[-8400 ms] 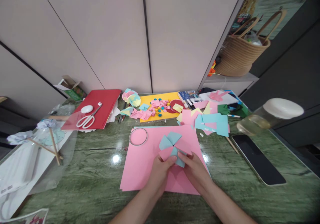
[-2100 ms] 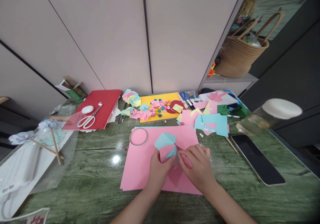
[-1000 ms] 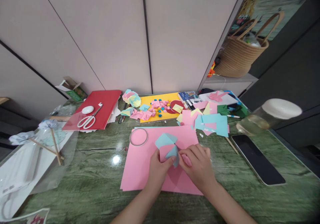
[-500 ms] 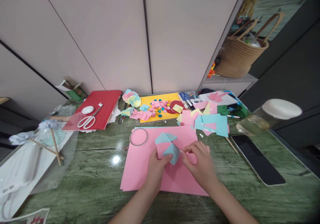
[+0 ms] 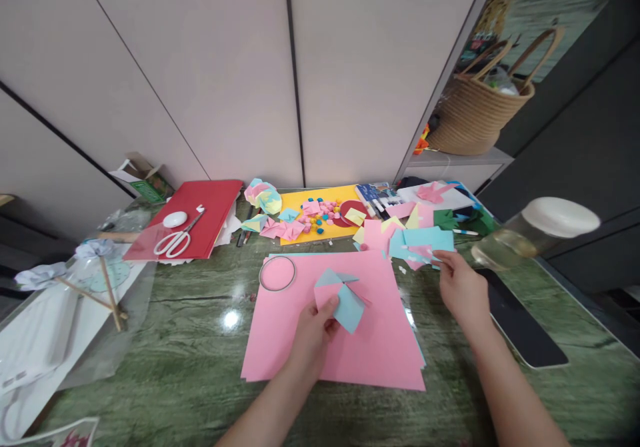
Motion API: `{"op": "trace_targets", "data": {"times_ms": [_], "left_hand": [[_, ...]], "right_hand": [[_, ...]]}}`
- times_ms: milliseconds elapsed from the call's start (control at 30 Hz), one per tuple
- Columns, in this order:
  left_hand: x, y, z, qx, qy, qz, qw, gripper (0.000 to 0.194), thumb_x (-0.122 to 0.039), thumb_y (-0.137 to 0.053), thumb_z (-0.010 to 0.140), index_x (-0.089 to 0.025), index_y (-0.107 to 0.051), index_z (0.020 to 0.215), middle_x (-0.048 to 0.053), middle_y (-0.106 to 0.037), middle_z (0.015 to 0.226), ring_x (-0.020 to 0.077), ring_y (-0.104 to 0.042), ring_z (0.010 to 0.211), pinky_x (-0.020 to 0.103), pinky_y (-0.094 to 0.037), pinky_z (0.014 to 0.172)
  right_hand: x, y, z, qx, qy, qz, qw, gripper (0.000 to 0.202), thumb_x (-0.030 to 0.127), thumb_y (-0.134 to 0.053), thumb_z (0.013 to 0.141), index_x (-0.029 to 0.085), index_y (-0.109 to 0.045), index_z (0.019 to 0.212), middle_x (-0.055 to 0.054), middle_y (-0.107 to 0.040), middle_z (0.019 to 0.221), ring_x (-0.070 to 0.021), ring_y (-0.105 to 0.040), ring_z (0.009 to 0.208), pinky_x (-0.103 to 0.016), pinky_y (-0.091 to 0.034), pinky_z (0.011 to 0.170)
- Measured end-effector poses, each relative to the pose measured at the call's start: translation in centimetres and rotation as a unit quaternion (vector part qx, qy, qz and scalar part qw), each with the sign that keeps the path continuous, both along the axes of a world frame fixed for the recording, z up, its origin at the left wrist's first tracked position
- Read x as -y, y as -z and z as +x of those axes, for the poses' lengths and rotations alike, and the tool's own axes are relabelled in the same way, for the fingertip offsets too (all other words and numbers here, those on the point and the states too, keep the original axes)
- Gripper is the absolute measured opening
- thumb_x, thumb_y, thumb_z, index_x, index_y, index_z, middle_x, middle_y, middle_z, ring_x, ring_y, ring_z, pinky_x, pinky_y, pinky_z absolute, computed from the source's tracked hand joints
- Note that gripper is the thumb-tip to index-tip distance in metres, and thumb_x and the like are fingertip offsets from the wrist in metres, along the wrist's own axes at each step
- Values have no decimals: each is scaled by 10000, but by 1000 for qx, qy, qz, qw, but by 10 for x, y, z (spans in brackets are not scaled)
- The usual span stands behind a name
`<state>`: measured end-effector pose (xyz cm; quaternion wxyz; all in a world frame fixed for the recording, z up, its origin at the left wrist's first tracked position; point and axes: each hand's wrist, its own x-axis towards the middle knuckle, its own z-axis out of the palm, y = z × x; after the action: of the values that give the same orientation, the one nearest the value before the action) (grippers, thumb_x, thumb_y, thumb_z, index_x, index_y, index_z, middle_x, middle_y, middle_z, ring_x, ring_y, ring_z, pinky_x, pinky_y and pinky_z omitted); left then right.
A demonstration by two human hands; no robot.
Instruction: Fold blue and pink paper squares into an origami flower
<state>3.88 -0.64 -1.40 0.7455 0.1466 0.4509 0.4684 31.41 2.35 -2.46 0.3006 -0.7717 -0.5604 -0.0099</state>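
- Presently, the left hand [image 5: 313, 332] and right hand [image 5: 463, 290] are well apart over the table [image 5: 195, 347].
- Left hand: thumb and fingers clamp the folded paper pinwheel [image 5: 350, 308], tilted over the pink sheets [image 5: 280, 340].
- Right hand: fingertips meet the edge of the blue paper [image 5: 430, 238], near the phone [image 5: 525, 327]; whether they pinch it cannot be told.
- Ring [image 5: 277, 290]: on the pink sheets, far left corner.
- Scissors [image 5: 173, 242]: on the red folder [image 5: 213, 210].

Craft space, home or studio unclear
White-handled metal scissors [image 5: 187, 229], stacked pink paper sheets [image 5: 280, 340], glossy green wood-grain table [image 5: 195, 367].
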Motion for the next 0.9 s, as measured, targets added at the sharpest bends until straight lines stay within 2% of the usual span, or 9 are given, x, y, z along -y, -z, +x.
{"op": "trace_targets", "data": {"times_ms": [100,267,333,400,467,533,667,833,900], "left_hand": [[0,-1,-1,3,7,4,1000,296,-310,-720,599,-120,-662,818,91,-678,855,148,-607,732,256,-451,695],[-2,1,-2,-6,-11,-9,1000,255,-301,-739,570,-114,-664,726,48,-663,706,98,-563,611,214,-423,615],[-2,1,-1,-4,-28,-12,1000,239,-291,-747,558,-118,-660,698,23,-648,660,73,-535,562,194,-403,577],[-2,0,-1,5,-44,-4,999,237,-287,-748,558,-122,-659,702,14,-645,656,66,-533,558,187,-400,572],[-3,0,-1,14,-56,10,998,238,-289,-742,569,-124,-658,718,9,-642,654,65,-533,554,183,-399,563],[-2,0,-2,15,-62,22,998,236,-295,-733,583,-124,-654,725,2,-633,631,64,-522,531,180,-393,541],[0,0,-1,4,-54,44,998,226,-290,-715,610,-107,-642,720,12,-618,602,74,-514,507,193,-402,532],[2,-4,2,42,-24,80,996,318,-257,-676,666,-136,-613,954,75,-663,892,146,-601,741,250,-454,691],[2,-4,2,49,-23,74,996,295,-257,-664,681,-137,-615,945,71,-666,885,140,-602,724,245,-457,684]], "right_hand": [[-2,5,2,61,-12,-13,998,374,220,-412,768,171,-516,1124,-108,-675,908,-231,-633,688,-323,-433,584],[-1,-6,-16,34,-28,49,998,299,320,-456,792,162,-589,1008,-102,-659,907,-241,-603,804,-355,-441,699],[5,-15,-36,-61,-82,64,993,252,354,-480,794,186,-605,935,-68,-654,891,-204,-595,797,-332,-444,727],[14,-25,-61,-159,-180,56,969,222,363,-487,799,201,-601,899,-58,-640,898,-192,-582,823,-318,-452,728],[25,-32,-87,-193,-268,43,943,227,362,-551,764,215,-589,933,-63,-618,946,-206,-556,902,-333,-447,760],[34,-37,-107,-175,-303,34,936,257,342,-606,731,229,-577,960,-57,-610,945,-211,-538,923,-348,-433,779],[44,-36,-126,-130,-290,88,944,198,286,-622,728,236,-584,916,-38,-629,868,-207,-548,852,-371,-401,770],[45,-30,-130,-150,-266,105,946,41,217,-578,771,230,-598,804,-2,-630,732,-163,-556,722,-329,-381,703],[45,-29,-131,-147,-257,108,949,34,206,-577,773,227,-599,789,3,-629,716,-155,-552,705,-322,-369,694]]}}
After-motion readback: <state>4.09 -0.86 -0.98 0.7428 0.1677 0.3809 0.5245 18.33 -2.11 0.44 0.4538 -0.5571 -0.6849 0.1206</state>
